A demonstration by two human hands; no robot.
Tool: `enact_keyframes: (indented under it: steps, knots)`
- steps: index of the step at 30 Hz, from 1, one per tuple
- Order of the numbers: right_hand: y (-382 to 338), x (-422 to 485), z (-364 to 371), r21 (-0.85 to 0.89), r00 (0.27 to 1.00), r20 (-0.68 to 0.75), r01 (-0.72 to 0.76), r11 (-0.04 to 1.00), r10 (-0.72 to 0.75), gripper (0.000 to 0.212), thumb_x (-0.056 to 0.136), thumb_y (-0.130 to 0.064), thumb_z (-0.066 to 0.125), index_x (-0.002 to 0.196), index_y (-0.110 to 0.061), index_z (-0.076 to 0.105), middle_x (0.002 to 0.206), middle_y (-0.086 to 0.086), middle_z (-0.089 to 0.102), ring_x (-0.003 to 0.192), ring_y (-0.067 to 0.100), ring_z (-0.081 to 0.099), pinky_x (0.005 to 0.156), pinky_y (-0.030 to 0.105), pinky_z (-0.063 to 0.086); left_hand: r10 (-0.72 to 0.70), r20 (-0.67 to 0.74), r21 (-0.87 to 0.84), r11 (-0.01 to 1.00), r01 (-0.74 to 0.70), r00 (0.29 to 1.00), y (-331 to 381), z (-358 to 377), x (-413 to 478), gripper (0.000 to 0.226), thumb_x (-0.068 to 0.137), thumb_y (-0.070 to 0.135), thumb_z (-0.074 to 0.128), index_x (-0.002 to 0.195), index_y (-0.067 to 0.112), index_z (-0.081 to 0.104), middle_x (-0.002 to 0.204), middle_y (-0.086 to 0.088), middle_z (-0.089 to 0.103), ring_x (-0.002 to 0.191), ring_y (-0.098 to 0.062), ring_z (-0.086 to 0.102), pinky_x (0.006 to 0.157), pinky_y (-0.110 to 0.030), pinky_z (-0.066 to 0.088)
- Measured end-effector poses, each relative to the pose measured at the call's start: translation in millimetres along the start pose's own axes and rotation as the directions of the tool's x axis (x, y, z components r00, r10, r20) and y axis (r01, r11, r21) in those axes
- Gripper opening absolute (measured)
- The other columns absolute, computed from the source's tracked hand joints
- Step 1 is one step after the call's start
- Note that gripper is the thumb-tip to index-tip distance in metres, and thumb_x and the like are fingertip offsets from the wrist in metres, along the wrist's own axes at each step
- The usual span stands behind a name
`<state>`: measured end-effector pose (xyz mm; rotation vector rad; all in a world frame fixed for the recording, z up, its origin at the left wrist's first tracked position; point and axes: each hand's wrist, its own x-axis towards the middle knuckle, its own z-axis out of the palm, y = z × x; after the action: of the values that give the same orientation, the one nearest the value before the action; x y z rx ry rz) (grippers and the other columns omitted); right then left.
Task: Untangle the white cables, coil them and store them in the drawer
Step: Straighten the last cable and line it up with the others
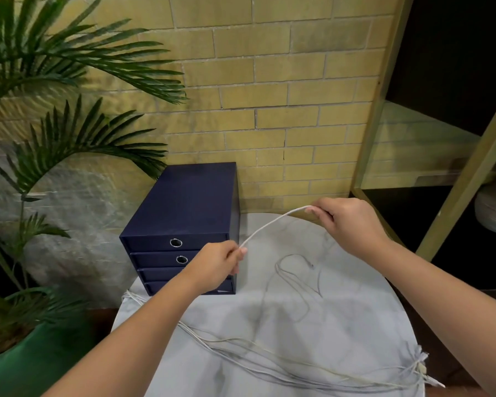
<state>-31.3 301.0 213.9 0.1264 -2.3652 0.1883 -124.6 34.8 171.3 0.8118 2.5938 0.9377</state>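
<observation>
Both hands raised over the round table (pixel 269 353): left hand (pixel 216 266) and right hand (pixel 352 224) each pinch one white cable (pixel 269 224), a short span arching between them. More cables (pixel 269 356) trail across the table's near side, ends bunched at its right edge. Navy drawer box (pixel 184 213) sits at the table's back left, drawers closed.

a white cable (pixel 269 223) arcs through the air at mid frame, one end pinched by the left hand (pixel 218 265), the other by the right hand (pixel 352 224). a loose loop (pixel 278 270) of cable lies flat right of centre. a bundle (pixel 269 358) of white cables runs from lower centre to the lower right corner. the navy drawer unit (pixel 184 204), 4 drawers high, stands upright left of centre.
</observation>
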Motion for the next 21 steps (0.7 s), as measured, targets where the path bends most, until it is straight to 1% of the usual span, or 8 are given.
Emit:
enact_keyframes:
  steps: [3,6,9,12,14,17,19,21]
  knots:
    - [-2,3,-3,0.034,0.999,0.009,0.039,0.999,-0.039,0.036,0.094,-0.043,0.047,0.083,-0.017,0.068,0.061,-0.003,0.063,0.054,0.02,0.058,0.045,0.032,0.046,0.064,0.088,-0.084,0.995,-0.056,0.994,10,2,2,0.016,0.095,0.041,0.054,0.095,0.028,0.062,0.088,0.004,0.072,0.086,-0.008,0.067,0.082,-0.033,0.053]
    - [-8,7,-3,0.014,0.996,0.059,0.067,0.998,-0.068,0.046,0.094,-0.05,0.037,0.084,-0.019,0.069,0.062,-0.003,0.064,0.055,0.02,0.059,0.045,0.033,0.048,0.146,0.07,-0.173,0.976,-0.132,0.987,35,1,7,0.015,0.096,0.038,0.053,0.1,0.029,0.064,0.091,0.01,0.072,0.09,0.0,0.066,0.09,-0.031,0.052]
    - [-16,9,-3,-0.015,0.988,0.093,0.128,0.992,-0.126,0.047,0.093,-0.052,0.035,0.085,-0.02,0.069,0.061,-0.003,0.064,0.052,0.02,0.058,0.042,0.033,0.047,0.246,0.001,-0.12,0.962,-0.244,0.969,59,-5,12,0.021,0.099,0.034,0.05,0.102,0.024,0.069,0.089,0.01,0.071,0.086,-0.003,0.065,0.084,-0.031,0.053]
    - [-25,9,-5,-0.034,0.977,0.138,0.17,0.985,-0.164,0.045,0.093,-0.05,0.037,0.089,-0.02,0.07,0.06,-0.004,0.063,0.05,0.019,0.056,0.039,0.028,0.042,0.307,-0.085,-0.013,0.951,-0.309,0.948,70,-11,18,0.017,0.097,0.028,0.054,0.096,0.024,0.071,0.082,0.007,0.07,0.078,-0.005,0.064,0.076,-0.034,0.055]
    - [-27,11,-7,-0.021,0.963,0.239,0.133,0.991,-0.125,0.037,0.097,-0.045,0.039,0.099,-0.02,0.067,0.069,-0.003,0.065,0.059,0.021,0.058,0.046,0.031,0.044,0.318,-0.137,0.109,0.946,-0.305,0.938,71,-15,21,0.018,0.097,0.028,0.054,0.094,0.023,0.071,0.078,0.006,0.068,0.073,-0.011,0.062,0.071,-0.04,0.055]
    - [-24,11,-9,0.052,0.92,0.392,-0.007,0.999,-0.014,0.027,0.1,-0.031,0.041,0.11,-0.017,0.061,0.082,-0.001,0.064,0.073,0.021,0.056,0.061,0.038,0.048,0.291,-0.244,0.215,0.947,-0.241,0.925,62,-23,24,0.021,0.098,0.028,0.052,0.095,0.021,0.072,0.078,0.006,0.067,0.074,-0.014,0.062,0.069,-0.04,0.054]
    - [-19,10,-9,0.013,0.9,0.433,-0.067,0.998,0.055,0.026,0.1,-0.03,0.039,0.106,-0.016,0.061,0.083,0.002,0.064,0.075,0.023,0.057,0.066,0.041,0.05,0.264,-0.306,0.229,0.953,-0.198,0.915,54,-28,24,0.021,0.098,0.028,0.052,0.095,0.02,0.071,0.077,0.008,0.064,0.076,-0.014,0.061,0.069,-0.036,0.054]
    - [-14,8,-9,-0.054,0.883,0.451,-0.123,0.991,0.134,0.026,0.1,-0.032,0.038,0.098,-0.016,0.059,0.08,0.003,0.063,0.072,0.025,0.057,0.065,0.043,0.051,0.262,-0.339,0.239,0.953,-0.187,0.904,47,-31,23,0.02,0.098,0.027,0.052,0.095,0.02,0.07,0.077,0.008,0.062,0.076,-0.015,0.061,0.068,-0.036,0.053]
